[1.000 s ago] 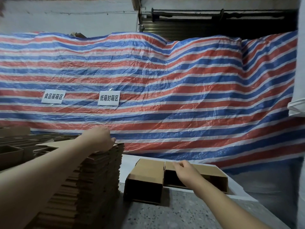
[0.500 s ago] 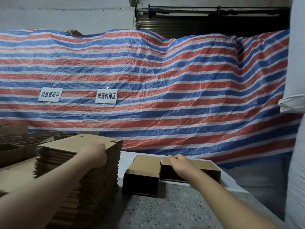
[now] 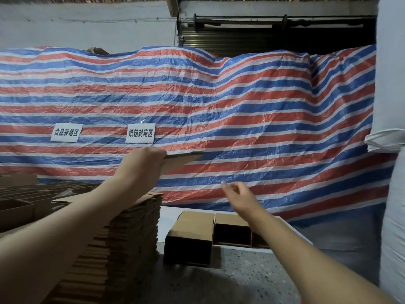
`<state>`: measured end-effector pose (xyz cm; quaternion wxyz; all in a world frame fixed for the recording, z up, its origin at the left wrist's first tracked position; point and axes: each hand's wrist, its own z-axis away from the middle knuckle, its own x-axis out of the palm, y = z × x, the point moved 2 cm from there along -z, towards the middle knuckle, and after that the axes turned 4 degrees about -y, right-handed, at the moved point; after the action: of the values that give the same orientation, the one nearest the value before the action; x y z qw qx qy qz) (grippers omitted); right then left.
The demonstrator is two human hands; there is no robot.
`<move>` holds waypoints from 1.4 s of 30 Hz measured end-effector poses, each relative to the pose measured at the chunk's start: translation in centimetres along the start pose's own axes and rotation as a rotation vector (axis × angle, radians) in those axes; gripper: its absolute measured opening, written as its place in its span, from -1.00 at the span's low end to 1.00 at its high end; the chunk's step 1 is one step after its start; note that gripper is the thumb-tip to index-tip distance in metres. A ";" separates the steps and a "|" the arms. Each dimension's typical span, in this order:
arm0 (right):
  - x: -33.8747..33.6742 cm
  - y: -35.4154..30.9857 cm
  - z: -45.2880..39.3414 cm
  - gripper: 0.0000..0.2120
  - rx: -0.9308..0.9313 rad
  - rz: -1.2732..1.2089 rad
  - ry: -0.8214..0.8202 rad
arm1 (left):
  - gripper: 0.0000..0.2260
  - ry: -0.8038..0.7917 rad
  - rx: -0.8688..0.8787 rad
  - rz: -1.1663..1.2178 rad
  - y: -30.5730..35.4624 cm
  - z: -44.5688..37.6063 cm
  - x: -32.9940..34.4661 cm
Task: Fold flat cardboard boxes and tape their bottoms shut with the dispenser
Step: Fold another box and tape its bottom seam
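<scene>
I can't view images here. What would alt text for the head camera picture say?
A person's left hand holds a flat cardboard sheet raised above a tall stack of flat boxes, while the open right hand reaches toward it. Below, folded boxes sit on a speckled table before a red, white and blue striped tarp.

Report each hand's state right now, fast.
Left hand: closed, holding a flat cardboard box lifted above the stack.
Right hand: open, holding nothing, in mid-air.
</scene>
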<state>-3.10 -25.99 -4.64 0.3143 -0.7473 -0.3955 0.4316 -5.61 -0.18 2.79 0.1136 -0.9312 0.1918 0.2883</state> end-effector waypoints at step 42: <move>-6.2 8.6 11.4 -0.62 0.249 -0.342 0.307 | -0.66 -0.150 -0.786 1.349 8.8 11.4 12.4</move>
<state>-12.47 -34.10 -14.07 0.5285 -0.6821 -0.4075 0.2991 -5.54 -8.00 -14.52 -0.4113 -0.5635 0.5918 0.4039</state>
